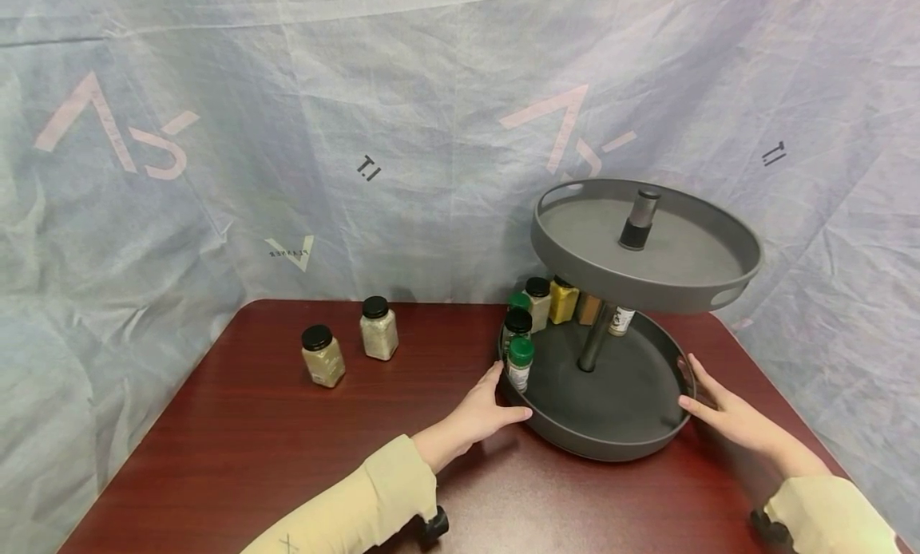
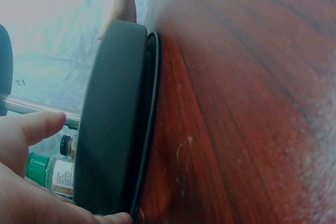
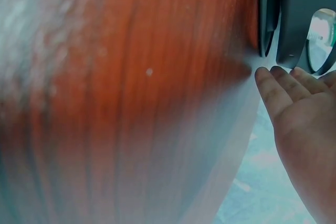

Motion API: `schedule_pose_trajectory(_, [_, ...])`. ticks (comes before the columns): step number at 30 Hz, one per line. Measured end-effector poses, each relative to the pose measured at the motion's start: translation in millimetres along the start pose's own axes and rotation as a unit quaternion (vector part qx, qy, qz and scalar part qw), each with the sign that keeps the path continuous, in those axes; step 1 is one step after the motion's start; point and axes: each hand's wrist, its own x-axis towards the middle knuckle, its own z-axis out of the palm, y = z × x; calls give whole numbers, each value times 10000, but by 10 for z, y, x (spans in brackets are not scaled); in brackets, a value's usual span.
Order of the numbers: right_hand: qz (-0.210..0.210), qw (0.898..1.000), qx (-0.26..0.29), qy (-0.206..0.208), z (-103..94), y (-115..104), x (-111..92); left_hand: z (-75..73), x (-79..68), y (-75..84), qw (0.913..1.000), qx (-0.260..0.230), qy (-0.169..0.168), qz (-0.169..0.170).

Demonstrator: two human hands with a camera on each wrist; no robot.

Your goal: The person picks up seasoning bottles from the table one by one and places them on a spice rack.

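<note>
A grey two-tier rack (image 1: 611,438) stands on the right part of the red-brown table (image 1: 251,434), and both hands lie against the wall of its lower tray: the left hand (image 1: 477,414) on the near-left side with fingers nearly straight and thumb along the wall, the right hand (image 1: 726,414) flat and relaxed at the right side by a handle cutout. Several spice jars (image 1: 519,364) stand along the left and back of the lower tray, while the upper tray (image 1: 647,255) sits tilted on the centre pole. Two black-capped jars (image 1: 322,356) stand apart on the table to the left; whether the right fingertips actually touch the wall is hard to tell, as the right wrist view is blurred.
</note>
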Motion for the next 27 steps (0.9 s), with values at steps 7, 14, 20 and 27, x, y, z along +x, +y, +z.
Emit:
schedule_pose_trajectory(7, [146, 9999, -29, -39, -12, -7, 10, -18, 24, -23, 10000, 3, -8, 37])
schedule_pose_trajectory(14, [365, 9992, -150, -38, -28, 4, 17, -52, 76, -23, 10000, -83, -31, -15])
schedule_pose_trajectory(20, [453, 9987, -219, -40, -44, -12, 23, -85, 145, -41, 9999, -98, -35, -47])
schedule_pose_trajectory(27, [563, 9982, -203, -77, -50, -17, 33, -113, 201, -63, 9999, -93, -51, -64])
